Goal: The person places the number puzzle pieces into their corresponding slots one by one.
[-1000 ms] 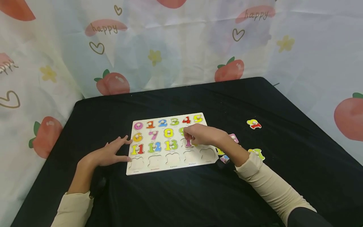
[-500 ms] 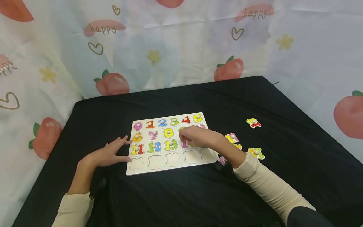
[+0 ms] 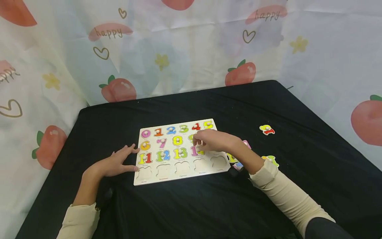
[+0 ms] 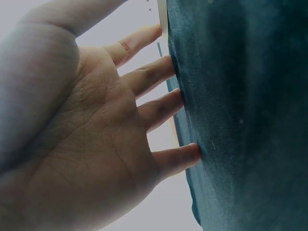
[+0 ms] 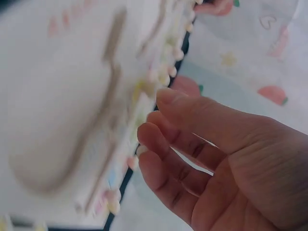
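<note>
A pale wooden number puzzle board [image 3: 170, 177] lies on the black cloth, with knobbed number pieces filling its upper rows. My left hand [image 3: 114, 161] has its fingers spread, and thumb and fingertips touch the board's left edge. Over the board's right half is my right hand [image 3: 213, 139], fingers loosely bent and holding nothing. Just below its fingertips the purple and yellow 14 piece [image 3: 195, 152] sits in the third row. In the right wrist view, a gap separates the thumb from the fingers of my right hand [image 5: 231, 163]. Part of the second and third rows is hidden behind this hand.
Bare recesses line the board's front row. Loose pieces lie to the right: a yellow and red one [image 3: 267, 129], an orange and green one [image 3: 271, 160], and several partly hidden under the right forearm, including a yellow piece [image 3: 231, 158]. A printed curtain [image 3: 191, 49] stands behind.
My right hand has let go of the 14 piece, which now rests in the third row. That hand shifted left, then back right and slightly up. The left hand stayed at the board's edge.
</note>
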Action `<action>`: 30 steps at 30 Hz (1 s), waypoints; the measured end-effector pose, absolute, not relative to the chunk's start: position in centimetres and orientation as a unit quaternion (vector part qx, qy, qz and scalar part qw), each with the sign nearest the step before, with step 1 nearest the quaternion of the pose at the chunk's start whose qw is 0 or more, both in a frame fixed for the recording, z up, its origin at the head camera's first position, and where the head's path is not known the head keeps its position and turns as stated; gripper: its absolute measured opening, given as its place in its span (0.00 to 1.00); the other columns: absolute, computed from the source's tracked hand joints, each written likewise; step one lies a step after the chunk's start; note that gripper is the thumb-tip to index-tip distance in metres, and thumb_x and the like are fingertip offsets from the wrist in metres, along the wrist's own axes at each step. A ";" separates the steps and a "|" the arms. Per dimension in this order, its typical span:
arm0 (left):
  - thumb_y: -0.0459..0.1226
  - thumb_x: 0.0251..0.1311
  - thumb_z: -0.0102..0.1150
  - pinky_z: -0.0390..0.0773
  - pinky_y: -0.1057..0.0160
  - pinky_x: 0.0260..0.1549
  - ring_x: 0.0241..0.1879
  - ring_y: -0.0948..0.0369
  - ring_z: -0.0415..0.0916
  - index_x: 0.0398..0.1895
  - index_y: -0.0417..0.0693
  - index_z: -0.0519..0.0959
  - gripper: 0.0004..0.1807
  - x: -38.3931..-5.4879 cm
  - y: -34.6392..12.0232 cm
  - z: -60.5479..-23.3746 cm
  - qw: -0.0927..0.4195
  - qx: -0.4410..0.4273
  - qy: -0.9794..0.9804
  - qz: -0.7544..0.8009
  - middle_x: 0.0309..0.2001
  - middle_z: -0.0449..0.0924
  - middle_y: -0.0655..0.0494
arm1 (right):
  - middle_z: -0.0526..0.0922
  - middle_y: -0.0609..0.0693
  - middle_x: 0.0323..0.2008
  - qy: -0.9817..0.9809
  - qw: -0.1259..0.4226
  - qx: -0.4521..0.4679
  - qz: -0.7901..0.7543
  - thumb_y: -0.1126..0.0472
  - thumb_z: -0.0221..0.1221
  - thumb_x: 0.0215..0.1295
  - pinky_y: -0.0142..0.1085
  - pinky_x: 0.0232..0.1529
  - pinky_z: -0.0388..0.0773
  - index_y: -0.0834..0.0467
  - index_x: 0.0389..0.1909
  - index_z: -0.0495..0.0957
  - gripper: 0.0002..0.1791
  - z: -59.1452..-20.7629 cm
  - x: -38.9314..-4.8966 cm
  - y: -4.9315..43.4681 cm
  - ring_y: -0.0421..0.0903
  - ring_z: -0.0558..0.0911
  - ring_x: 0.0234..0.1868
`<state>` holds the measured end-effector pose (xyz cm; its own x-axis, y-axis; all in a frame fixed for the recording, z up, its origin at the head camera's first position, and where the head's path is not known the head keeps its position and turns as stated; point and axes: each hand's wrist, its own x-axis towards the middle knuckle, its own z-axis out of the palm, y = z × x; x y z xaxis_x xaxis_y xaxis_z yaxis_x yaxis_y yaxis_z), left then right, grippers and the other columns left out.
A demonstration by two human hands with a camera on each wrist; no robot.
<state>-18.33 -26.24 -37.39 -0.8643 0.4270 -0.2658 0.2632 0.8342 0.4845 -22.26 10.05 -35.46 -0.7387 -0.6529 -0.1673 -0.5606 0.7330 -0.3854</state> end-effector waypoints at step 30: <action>0.56 0.52 0.63 0.36 0.29 0.58 0.69 0.38 0.33 0.69 0.41 0.57 0.47 -18.5 -26.6 -37.7 0.187 0.181 0.938 0.228 0.71 0.45 0.34 | 0.75 0.46 0.26 0.952 0.125 -0.220 -0.174 0.66 0.61 0.61 0.37 0.30 0.74 0.62 0.40 0.78 0.07 -33.0 -19.7 23.1 0.43 0.72 0.27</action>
